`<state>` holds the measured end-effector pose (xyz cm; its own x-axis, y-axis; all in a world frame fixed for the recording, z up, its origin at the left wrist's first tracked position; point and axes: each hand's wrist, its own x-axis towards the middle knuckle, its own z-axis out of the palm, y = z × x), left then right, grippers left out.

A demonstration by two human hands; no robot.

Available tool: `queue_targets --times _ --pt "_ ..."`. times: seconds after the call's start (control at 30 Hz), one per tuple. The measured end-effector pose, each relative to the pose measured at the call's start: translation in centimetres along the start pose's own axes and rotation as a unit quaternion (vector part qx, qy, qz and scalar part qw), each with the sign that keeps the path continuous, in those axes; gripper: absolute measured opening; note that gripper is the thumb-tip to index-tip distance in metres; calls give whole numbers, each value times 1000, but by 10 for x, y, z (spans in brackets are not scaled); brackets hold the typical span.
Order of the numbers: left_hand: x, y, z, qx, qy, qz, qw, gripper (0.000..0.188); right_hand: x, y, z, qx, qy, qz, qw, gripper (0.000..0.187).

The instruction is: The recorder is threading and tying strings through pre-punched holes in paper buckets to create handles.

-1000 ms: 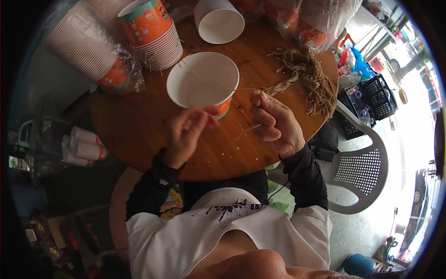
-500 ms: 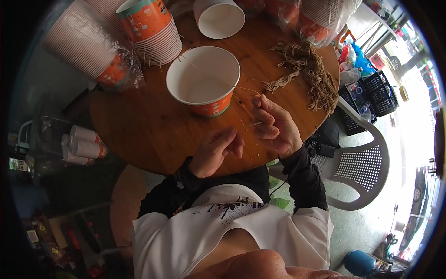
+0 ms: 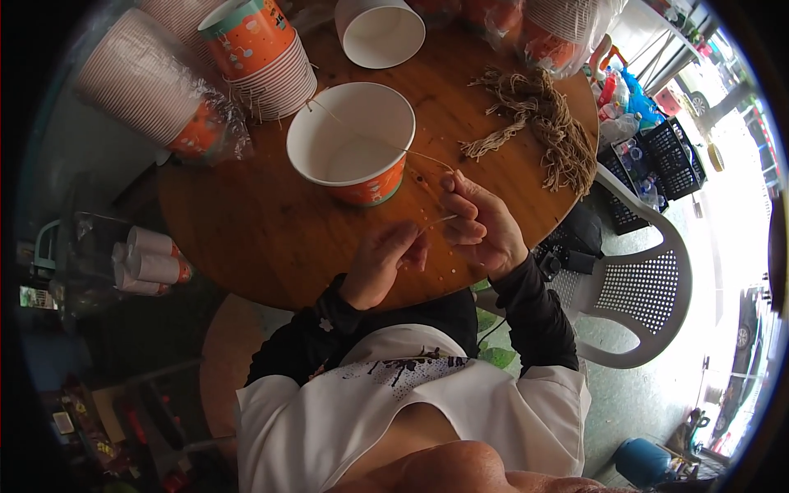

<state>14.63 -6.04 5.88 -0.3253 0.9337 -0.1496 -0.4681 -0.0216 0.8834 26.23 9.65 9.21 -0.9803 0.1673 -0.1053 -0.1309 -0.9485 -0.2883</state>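
Observation:
A large paper bucket (image 3: 370, 187), white inside with an orange and green printed outside, stands upright on the round wooden table. A thin length of twine (image 3: 427, 158) runs from its far left rim across the opening and over the near right rim to my right hand (image 3: 486, 223). That hand pinches the twine between thumb and forefinger, its other fingers curled. A short tail of twine comes out below those fingers toward my left hand (image 3: 380, 261), whose fingers are curled together at the tail's end. The exact contact there is partly hidden.
A bundle of loose twine (image 3: 542, 123) lies at the table's right. Another paper bucket (image 3: 382, 41) rests on its side at the back. Stacked buckets (image 3: 271, 82) and plastic-wrapped stacks (image 3: 140, 82) stand back left. A grey plastic chair (image 3: 637, 287) stands to the right.
My left hand has shifted slightly up toward the twine's tail, and the tail now reaches its fingertips. My right hand keeps its pinch. The view has shifted a little.

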Motion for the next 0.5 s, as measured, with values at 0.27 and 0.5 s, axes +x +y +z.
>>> queue_targets --times 0.27,0.5 --pt "5 21 -11 321 22 160 933 23 -1 0 -5 -766 185 -405 464 20" --pt "7 47 -5 424 38 255 868 21 -2 25 5 -551 14 -150 821 16"
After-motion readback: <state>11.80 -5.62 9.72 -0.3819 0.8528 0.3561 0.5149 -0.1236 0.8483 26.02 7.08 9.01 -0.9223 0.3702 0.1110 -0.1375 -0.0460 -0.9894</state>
